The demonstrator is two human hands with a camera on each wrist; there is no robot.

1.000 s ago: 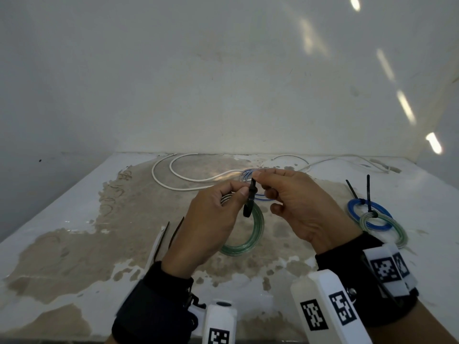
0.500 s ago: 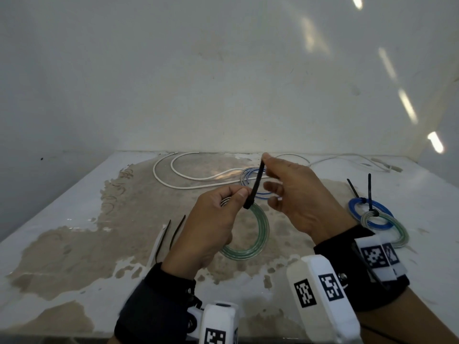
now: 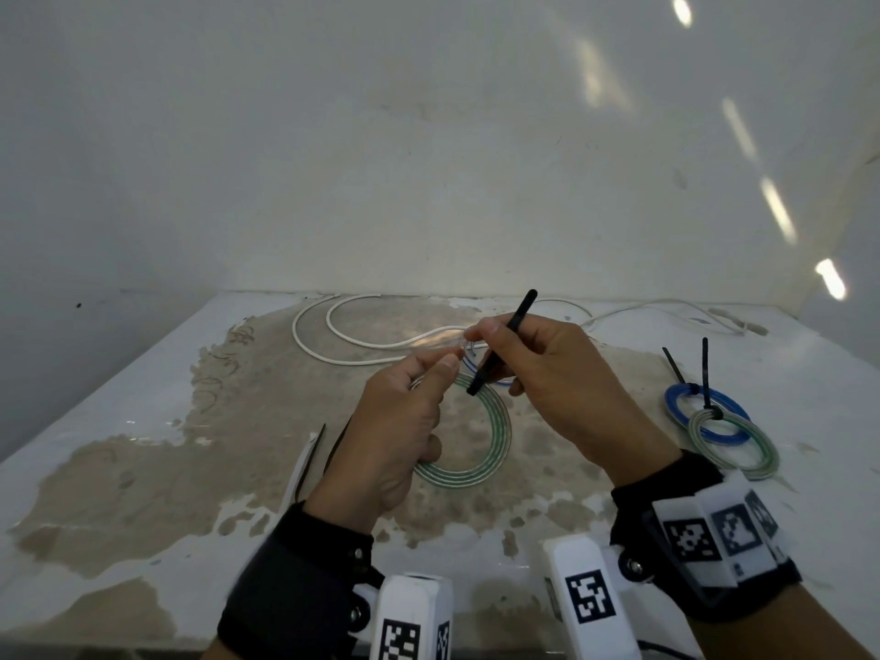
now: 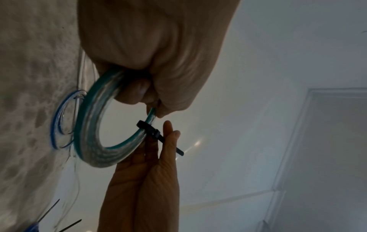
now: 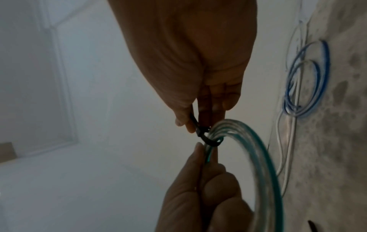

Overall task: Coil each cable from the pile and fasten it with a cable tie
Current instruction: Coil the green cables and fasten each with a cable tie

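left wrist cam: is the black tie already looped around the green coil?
Yes, the black cable tie wraps the green coil, its tail pinched by the right hand.

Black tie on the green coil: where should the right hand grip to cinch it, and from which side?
Grip the free tail of the black cable tie, just past its head, pinching the flat faces. Come from the far side of the green coil, opposite the left hand; the tail sticks up and away there. The right hand already pinches it.
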